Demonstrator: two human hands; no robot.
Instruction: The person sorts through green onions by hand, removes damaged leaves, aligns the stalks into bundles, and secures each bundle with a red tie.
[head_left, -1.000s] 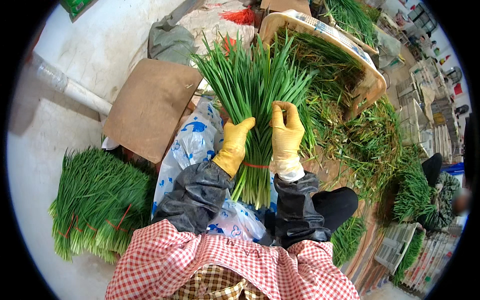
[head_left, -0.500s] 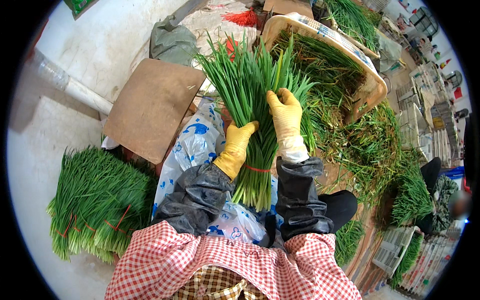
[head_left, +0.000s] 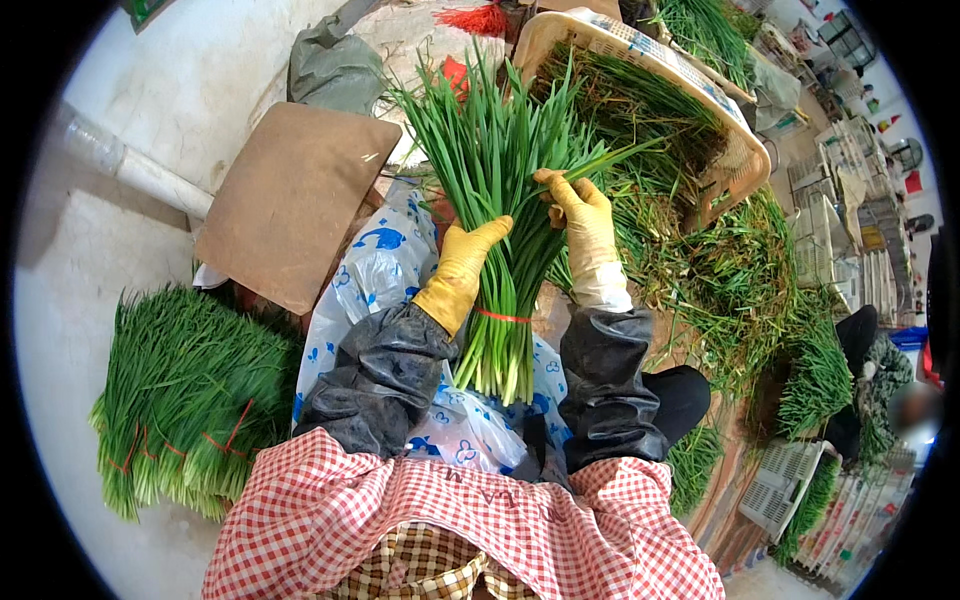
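A bundle of long green chives (head_left: 500, 200), tied with a red band near its pale cut ends, stands upright in front of me. My left hand (head_left: 462, 268), in a yellow glove, grips the bundle's left side just above the band. My right hand (head_left: 580, 225), also in a yellow glove, is higher on the bundle's right side, its fingers closed on a few leaves that stick out to the right. Dark sleeve covers wrap both forearms.
A stack of tied chive bundles (head_left: 180, 400) lies on the floor at left. A brown board (head_left: 290, 200) sits beside a blue-and-white plastic sheet (head_left: 370, 280). A pale basket (head_left: 720, 110) of loose chives stands at the upper right, with more loose greens (head_left: 740, 290) below it.
My right hand has moved up from beside the red band to the upper right side of the bundle. My left hand has kept its grip.
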